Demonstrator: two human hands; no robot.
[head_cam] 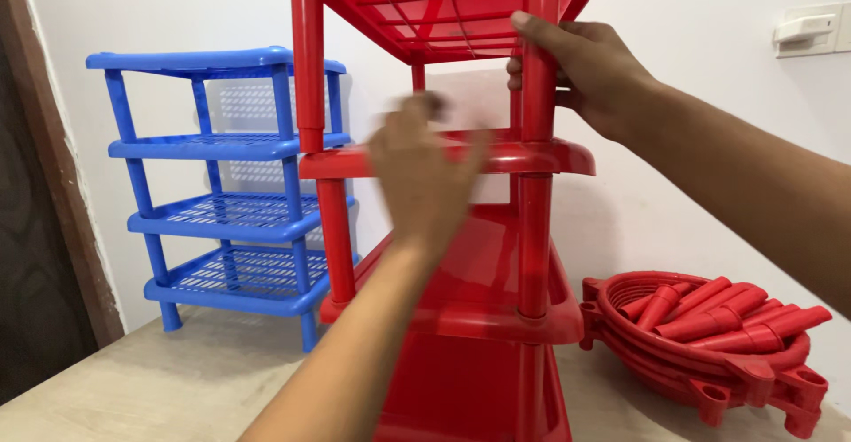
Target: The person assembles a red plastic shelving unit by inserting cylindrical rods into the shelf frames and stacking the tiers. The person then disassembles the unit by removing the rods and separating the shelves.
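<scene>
The red plastic rack (pixel 461 229) stands at the centre of the view on a pale floor (pixel 133 380), rising from the bottom edge to the top, with several shelves already joined by upright posts. Starting at nine o'clock, a fully built blue rack (pixel 226 185) of four slatted shelves stands against the white wall, well apart from the hands. Just beside it comes the red rack's front left post (pixel 310 78), seated through the shelf corners. The left hand (pixel 424 176) is raised in front of a middle shelf, blurred, fingers loosely spread; I cannot tell whether it touches the shelf or grips anything. The right hand (pixel 581 70), at about one o'clock, is closed around the front right post (pixel 537 96) just below the top shelf. At four o'clock a stack of spare red shelves (pixel 700 362) lies on the floor with loose red post pieces (pixel 718 313) resting on top. Judging from those leftover parts, the red rack looks partly assembled, with more tiers still to add.
</scene>
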